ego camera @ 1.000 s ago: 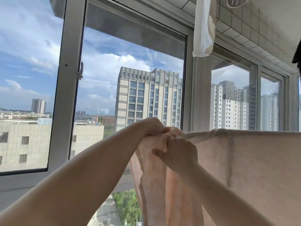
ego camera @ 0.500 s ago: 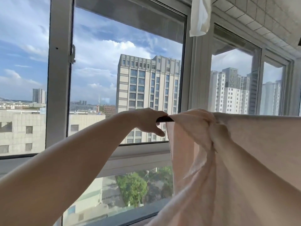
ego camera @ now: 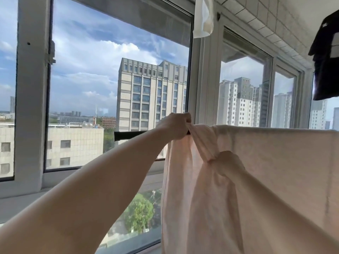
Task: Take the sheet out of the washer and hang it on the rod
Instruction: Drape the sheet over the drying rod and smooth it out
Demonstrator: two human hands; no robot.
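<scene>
Sheet: pale pink sheet (ego camera: 275, 162) is already draped over the dark rod (ego camera: 128, 135); it lies smooth to the right but is bunched into a twisted fold at its left end.
Rod: it runs level in front of the window (ego camera: 117, 74); a short bare stretch sticks out to the left of the cloth, the rest is covered.
Left hand: the left hand (ego camera: 177, 128) is curled tight at the top left corner of the sheet, gripping the bunched edge right at the rod; whether the fingers also wrap the rod I cannot tell.
Right hand: the right hand (ego camera: 226, 163) is under the cloth, showing only as a rounded bulge below the rod; whether it is open or gripping cannot be told.
Stage: hanging looks nearly done; what seems left is spreading the gathered left end along the bare rod.
Risk, bunching: if the twisted fold is left as it is, that part would likely dry slowly and crease.
Risk, sliding: a hard pull leftward could drag the whole sheet along the rod and leave it uneven, or off the end.
Risk, snag: the covered hand could tug the cloth down off the rod when it comes out.
Nearby: a white cloth (ego camera: 203, 19) hangs above, a dark garment (ego camera: 326, 57) at the right edge.
</scene>
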